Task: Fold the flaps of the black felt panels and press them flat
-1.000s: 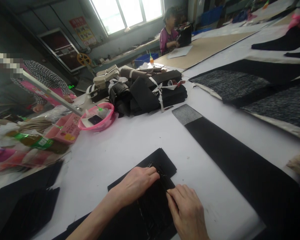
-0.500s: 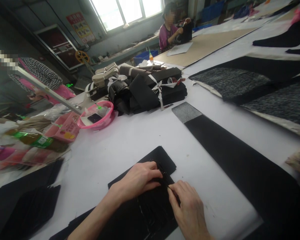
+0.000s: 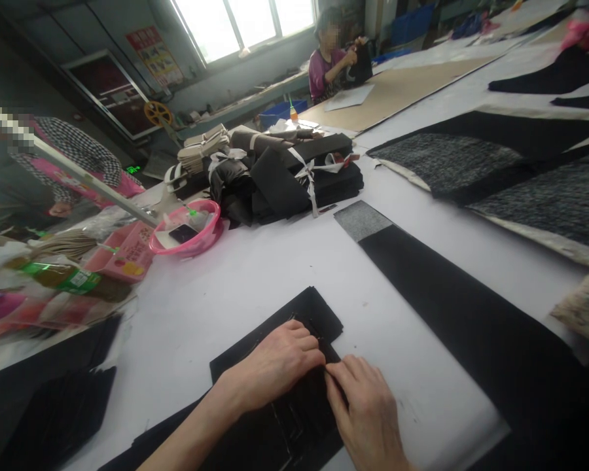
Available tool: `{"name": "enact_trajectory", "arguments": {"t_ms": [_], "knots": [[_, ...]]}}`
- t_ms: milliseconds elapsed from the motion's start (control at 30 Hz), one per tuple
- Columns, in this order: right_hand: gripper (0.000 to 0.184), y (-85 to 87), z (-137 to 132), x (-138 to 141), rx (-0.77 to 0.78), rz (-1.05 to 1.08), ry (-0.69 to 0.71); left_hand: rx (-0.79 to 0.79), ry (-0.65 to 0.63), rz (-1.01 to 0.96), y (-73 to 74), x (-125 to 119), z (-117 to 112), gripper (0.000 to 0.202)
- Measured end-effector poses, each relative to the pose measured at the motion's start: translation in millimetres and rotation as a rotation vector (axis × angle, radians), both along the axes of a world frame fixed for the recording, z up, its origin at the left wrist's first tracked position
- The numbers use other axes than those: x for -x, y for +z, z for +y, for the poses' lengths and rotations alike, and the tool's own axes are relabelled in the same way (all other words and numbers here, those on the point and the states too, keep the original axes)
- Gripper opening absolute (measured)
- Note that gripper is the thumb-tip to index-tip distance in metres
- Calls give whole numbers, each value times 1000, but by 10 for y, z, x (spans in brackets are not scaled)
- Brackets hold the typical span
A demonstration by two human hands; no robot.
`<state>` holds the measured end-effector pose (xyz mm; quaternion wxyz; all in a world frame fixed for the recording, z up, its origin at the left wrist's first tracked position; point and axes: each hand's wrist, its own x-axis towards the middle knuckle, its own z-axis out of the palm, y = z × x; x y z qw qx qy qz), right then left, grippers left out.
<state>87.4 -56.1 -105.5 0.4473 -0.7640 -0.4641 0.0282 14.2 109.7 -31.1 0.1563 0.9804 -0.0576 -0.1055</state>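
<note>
In the head view, a layered stack of black sheet pieces point(image 3: 319, 313) lies on the white table in front of me. More black pieces point(image 3: 255, 435) lie overlapping nearer to me, with thin shiny lines along some edges. My left hand point(image 3: 287, 353) reaches across them, its fingers curled closed over the edge of a black piece. Close beside it, my right hand point(image 3: 366, 405) pinches the same edge between thumb and fingers. The fingertips of both hands nearly meet there. Whether the piece is cloth or leather, I cannot tell.
A long black strip point(image 3: 451, 294) with a grey end lies to the right. Tied black bundles point(image 3: 285, 186) sit at the back, near a pink basin point(image 3: 196, 247) holding a phone. Other black pieces point(image 3: 59, 405) lie at the left. Two people work beyond the table.
My left fingers have curled further down and moved slightly toward my right hand's fingertips. The right hand keeps its pinch. The view has shifted slightly.
</note>
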Motion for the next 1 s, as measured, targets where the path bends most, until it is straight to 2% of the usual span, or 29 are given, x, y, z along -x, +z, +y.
{"name": "enact_trajectory", "arguments": {"t_ms": [233, 467, 633, 867, 1000], "knots": [[21, -40, -147, -19, 63, -56, 39, 27, 44, -9, -32, 20, 27, 18], [22, -101, -324, -4, 60, -67, 45, 8, 19, -38, -27, 13, 40, 25], [22, -122, -456, 14, 88, -72, 57, 59, 45, -1, -47, 24, 22, 26], [25, -173, -684, -38, 58, 29, 115, 143, 113, 26, 68, 118, 0, 22], [27, -183, -663, -68, 59, 92, 48, 169, 139, 56, 96, 169, -27, 18]]}}
